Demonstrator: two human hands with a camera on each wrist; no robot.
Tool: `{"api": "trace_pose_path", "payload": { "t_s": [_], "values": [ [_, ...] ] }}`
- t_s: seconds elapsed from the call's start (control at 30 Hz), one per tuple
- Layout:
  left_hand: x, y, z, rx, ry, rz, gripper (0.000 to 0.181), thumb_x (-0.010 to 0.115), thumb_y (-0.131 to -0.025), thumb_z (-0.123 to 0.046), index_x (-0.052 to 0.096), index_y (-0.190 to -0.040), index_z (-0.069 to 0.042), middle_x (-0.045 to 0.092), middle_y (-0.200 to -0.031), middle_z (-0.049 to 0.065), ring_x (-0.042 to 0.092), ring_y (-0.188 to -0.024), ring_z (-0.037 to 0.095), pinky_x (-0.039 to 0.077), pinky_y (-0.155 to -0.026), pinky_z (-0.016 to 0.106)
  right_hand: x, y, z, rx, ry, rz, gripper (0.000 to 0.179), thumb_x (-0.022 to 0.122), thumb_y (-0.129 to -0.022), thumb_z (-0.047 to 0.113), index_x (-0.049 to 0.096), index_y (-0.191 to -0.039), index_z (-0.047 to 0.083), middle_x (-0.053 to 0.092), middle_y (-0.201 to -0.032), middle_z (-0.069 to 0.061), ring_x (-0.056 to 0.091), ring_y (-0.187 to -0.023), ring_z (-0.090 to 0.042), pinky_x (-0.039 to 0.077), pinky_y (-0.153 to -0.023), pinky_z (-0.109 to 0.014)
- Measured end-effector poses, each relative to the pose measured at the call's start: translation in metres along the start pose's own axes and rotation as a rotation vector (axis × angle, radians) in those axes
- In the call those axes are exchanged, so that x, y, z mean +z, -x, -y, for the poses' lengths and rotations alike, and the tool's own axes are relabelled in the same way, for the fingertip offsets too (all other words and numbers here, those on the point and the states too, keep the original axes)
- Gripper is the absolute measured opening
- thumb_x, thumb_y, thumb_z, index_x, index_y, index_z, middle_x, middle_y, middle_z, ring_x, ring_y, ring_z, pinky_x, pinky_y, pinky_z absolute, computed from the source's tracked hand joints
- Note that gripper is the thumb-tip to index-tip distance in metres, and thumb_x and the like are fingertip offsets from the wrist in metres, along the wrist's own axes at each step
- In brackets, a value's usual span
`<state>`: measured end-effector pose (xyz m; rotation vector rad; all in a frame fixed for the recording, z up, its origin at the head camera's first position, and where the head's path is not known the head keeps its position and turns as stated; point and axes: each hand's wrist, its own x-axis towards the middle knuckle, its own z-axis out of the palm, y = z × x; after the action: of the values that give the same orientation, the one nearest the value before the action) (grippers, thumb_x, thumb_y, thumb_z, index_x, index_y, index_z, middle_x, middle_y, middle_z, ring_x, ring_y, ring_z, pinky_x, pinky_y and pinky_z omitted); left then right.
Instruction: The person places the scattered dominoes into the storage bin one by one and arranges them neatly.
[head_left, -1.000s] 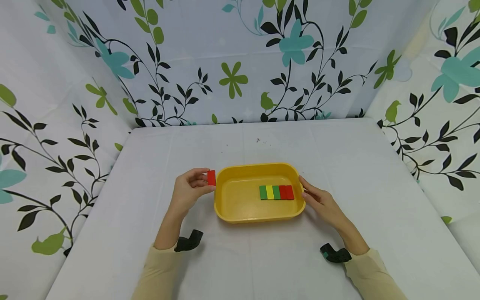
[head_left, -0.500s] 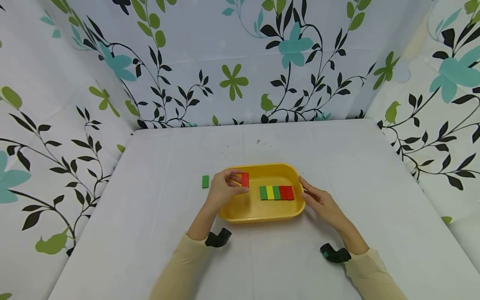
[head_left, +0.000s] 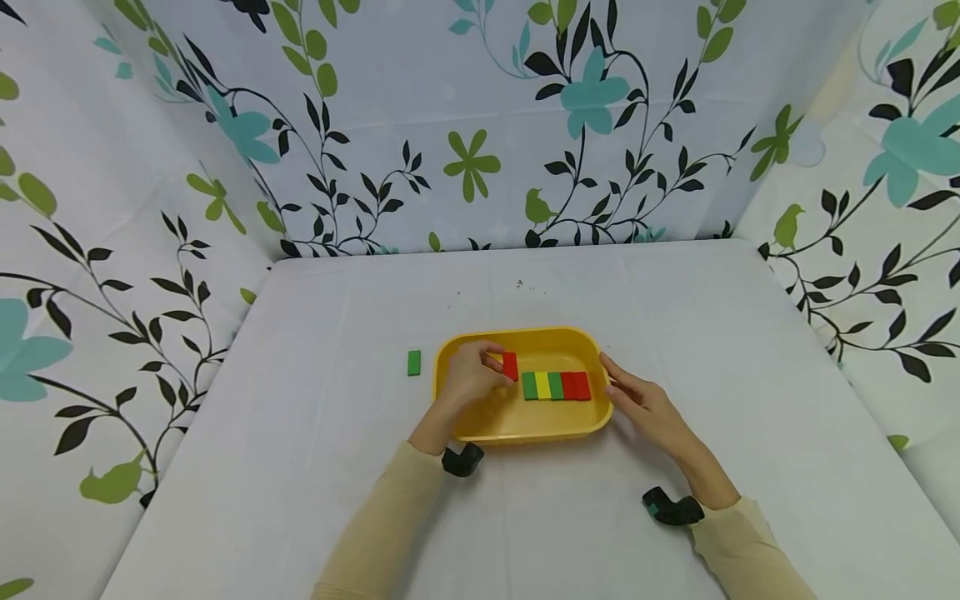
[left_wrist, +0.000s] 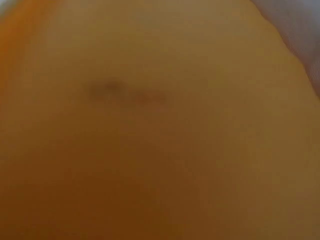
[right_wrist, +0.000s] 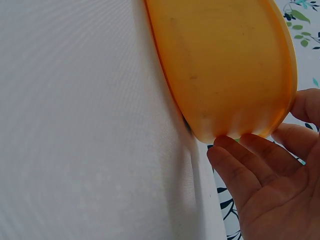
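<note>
In the head view my left hand [head_left: 472, 375] pinches a red domino-like block [head_left: 511, 367] over the inside of a yellow tray [head_left: 487, 429]. Just right of that block, a short row lies on the tray floor: a green block [head_left: 530, 386], a yellow block [head_left: 543, 386], another green block [head_left: 556, 386] and red at the right end [head_left: 576, 386]. My right hand [head_left: 645, 408] rests against the tray's right end. The right wrist view shows its fairly straight fingers [right_wrist: 237, 172] touching the outer wall [right_wrist: 230, 75]. The left wrist view is a blurred orange-brown surface, with the held block hidden.
A single green block [head_left: 414, 362] lies on the white-covered table [head_left: 315, 400], left of the tray. Leaf-patterned curtains [head_left: 420, 108] hang behind and on both sides of the table.
My left hand has carried the red block rightward from outside the tray's left rim to near the row, uncovering the green block on the table. The right hand stays at the tray.
</note>
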<state>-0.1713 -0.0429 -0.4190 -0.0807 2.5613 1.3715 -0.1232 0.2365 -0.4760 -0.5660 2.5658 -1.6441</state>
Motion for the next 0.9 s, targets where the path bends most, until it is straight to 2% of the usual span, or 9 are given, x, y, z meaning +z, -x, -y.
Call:
{"api": "trace_pose_path", "payload": {
  "t_s": [0.23, 0.47, 0.9],
  "values": [
    [0.006, -0.014, 0.011, -0.011, -0.056, 0.059, 0.043, 0.081, -0.073, 0.001, 0.067, -0.114, -0.004, 0.068, -0.084, 0.009, 0.06, -0.067, 0.017, 0.047, -0.059, 0.023, -0.001, 0.0, 0.0, 0.003, -0.004, 0.002, 0.05, 0.049, -0.102, 0.012, 0.035, -0.149, 0.001, 0.034, -0.154, -0.019, 0.035, -0.138, -0.042, 0.036, -0.095, -0.005],
    [0.013, -0.017, 0.018, 0.011, -0.076, 0.124, 0.047, 0.083, -0.069, 0.004, 0.067, -0.113, -0.002, 0.063, -0.081, 0.007, 0.055, -0.072, 0.018, 0.046, -0.062, 0.023, 0.0, 0.0, -0.001, -0.006, 0.002, -0.001, 0.05, 0.049, -0.102, 0.012, 0.035, -0.149, 0.001, 0.035, -0.154, -0.019, 0.035, -0.137, -0.042, 0.036, -0.095, -0.005],
    [0.015, -0.014, 0.015, 0.024, -0.107, 0.106, 0.046, 0.082, -0.069, 0.006, 0.066, -0.111, 0.001, 0.055, -0.071, 0.005, 0.049, -0.062, 0.017, 0.041, -0.056, 0.022, 0.0, -0.001, 0.0, 0.007, 0.016, -0.007, 0.05, 0.049, -0.103, 0.014, 0.035, -0.149, 0.001, 0.035, -0.154, -0.018, 0.036, -0.138, -0.038, 0.036, -0.096, -0.006]
  ]
}}
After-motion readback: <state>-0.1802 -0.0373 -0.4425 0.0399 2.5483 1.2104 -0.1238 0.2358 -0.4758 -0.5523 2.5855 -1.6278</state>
